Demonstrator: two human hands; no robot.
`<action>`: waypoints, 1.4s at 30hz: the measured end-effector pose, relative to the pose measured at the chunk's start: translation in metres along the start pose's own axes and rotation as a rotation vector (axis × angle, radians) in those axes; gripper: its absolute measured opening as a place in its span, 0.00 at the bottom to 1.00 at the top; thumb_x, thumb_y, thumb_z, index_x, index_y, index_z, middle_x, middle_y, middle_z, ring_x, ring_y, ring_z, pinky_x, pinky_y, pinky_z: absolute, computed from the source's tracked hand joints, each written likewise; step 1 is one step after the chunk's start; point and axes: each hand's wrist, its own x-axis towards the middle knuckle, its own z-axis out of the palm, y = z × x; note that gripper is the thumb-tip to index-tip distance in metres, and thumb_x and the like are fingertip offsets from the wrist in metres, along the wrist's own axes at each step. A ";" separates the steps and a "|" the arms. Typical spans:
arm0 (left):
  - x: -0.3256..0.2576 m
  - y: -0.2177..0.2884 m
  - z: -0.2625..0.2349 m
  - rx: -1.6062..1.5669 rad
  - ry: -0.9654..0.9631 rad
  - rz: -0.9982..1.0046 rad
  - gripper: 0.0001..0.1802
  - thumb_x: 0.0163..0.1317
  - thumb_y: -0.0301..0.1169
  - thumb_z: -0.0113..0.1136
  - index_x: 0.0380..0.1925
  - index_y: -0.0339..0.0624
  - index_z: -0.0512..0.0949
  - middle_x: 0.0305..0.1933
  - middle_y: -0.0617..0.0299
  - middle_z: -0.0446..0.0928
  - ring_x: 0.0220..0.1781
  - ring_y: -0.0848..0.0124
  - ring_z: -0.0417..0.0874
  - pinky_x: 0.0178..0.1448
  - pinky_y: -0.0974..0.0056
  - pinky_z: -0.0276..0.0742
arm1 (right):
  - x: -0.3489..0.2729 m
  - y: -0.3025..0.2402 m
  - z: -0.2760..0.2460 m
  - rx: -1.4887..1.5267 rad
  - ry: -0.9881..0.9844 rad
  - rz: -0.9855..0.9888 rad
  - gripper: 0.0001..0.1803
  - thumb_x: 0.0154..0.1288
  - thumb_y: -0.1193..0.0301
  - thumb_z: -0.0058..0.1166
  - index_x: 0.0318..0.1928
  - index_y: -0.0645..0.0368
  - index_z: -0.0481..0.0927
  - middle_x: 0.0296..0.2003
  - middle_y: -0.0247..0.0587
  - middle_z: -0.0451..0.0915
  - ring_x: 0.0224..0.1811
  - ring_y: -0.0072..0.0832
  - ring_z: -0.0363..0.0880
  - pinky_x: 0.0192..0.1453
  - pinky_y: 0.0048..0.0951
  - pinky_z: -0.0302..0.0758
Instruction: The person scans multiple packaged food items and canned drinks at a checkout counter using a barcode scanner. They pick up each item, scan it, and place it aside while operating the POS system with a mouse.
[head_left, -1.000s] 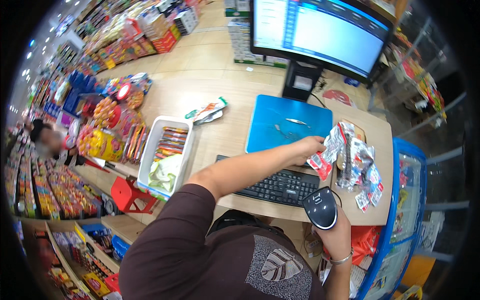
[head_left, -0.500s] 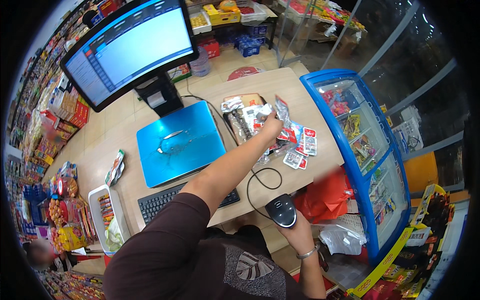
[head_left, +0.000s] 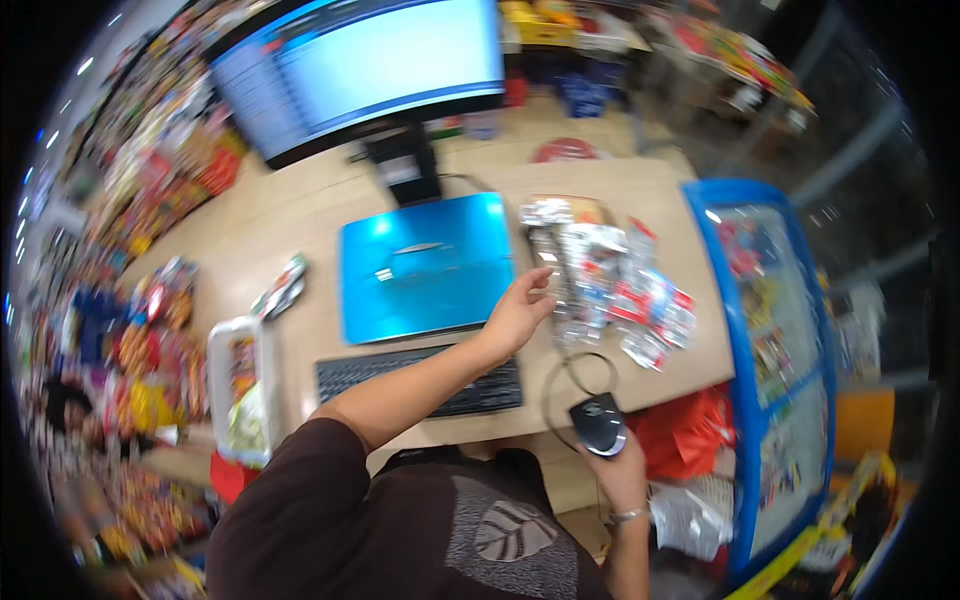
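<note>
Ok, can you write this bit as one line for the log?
left hand: reaching to shiny silver snack packets on wooden counter | right hand: holding black handheld scanner | blue flat scale: bare

I am at the till of a small shop. My counter carries a big monitor, a blue scale and a keyboard. Racks of bright snack packets fill the aisle to my left, and a blue glass-topped chest of goods stands at my right.
</note>
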 end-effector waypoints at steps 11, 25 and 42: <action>-0.102 -0.016 -0.498 1.226 0.639 -0.226 0.28 0.57 0.36 0.64 0.60 0.46 0.74 0.59 0.48 0.76 0.61 0.55 0.76 0.63 0.55 0.72 | 0.024 -0.062 0.076 -0.050 -0.173 -0.023 0.22 0.50 0.75 0.69 0.46 0.65 0.78 0.38 0.42 0.83 0.39 0.30 0.82 0.48 0.30 0.76; -0.065 -0.046 -0.599 1.013 0.331 -0.309 0.23 0.55 0.31 0.53 0.52 0.38 0.78 0.41 0.46 0.83 0.44 0.54 0.85 0.48 0.56 0.80 | -0.004 -0.145 0.185 -0.150 -0.266 -0.108 0.23 0.50 0.74 0.69 0.47 0.65 0.77 0.39 0.44 0.82 0.40 0.34 0.82 0.46 0.32 0.76; -0.150 0.130 -0.451 0.513 -0.262 -0.323 0.18 0.63 0.34 0.65 0.50 0.39 0.79 0.38 0.66 0.83 0.37 0.80 0.81 0.43 0.72 0.77 | -0.006 -0.228 0.157 -0.365 -0.285 -0.577 0.16 0.49 0.77 0.62 0.40 0.63 0.73 0.35 0.51 0.75 0.38 0.53 0.76 0.39 0.44 0.73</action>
